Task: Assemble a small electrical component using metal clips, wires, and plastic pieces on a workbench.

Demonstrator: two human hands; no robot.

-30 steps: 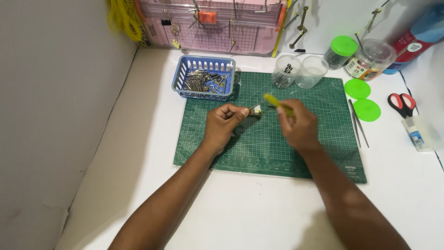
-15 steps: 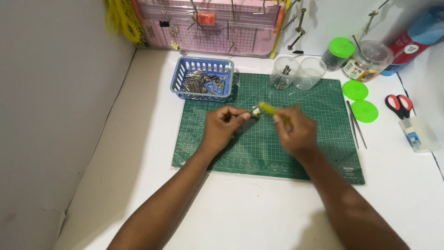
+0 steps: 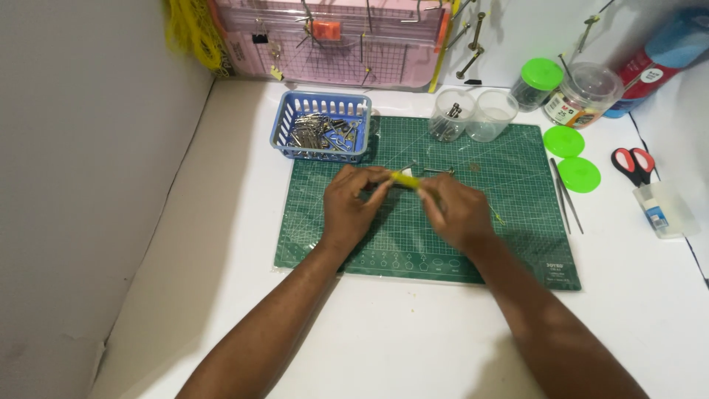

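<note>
Both hands are meeting over the middle of the green cutting mat [image 3: 509,244]. The left hand [image 3: 353,209] has its fingers curled in, pinching something small at the fingertips, too tiny to make out, though a bit of white shows right there. The right hand [image 3: 459,210] is closed around a yellow-green tool [image 3: 405,179], thin like a pen or craft knife, with its tip pointing left into the left hand's pinch. So the two are basically touching at the tool tip, raised just off the mat or resting on it, can't tell which.

Looks to me like the fiddly bit is in hand: working the tool tip against the little piece. Whatever comes next would need a steady left pinch and small, controlled pressure from the right, since the piece could slip out easily.

Just past the hands, a small metal pin or rod [image 3: 439,171] lies on the mat. Further back there's a blue basket [image 3: 284,129] full of metal clips, two clear cups [image 3: 473,114], and a green-lidded jar [image 3: 538,83]. Off to the right: two loose green lids [image 3: 570,157], tweezers [image 3: 566,196], red scissors [image 3: 634,164], all on the white table [image 3: 413,340]
</note>
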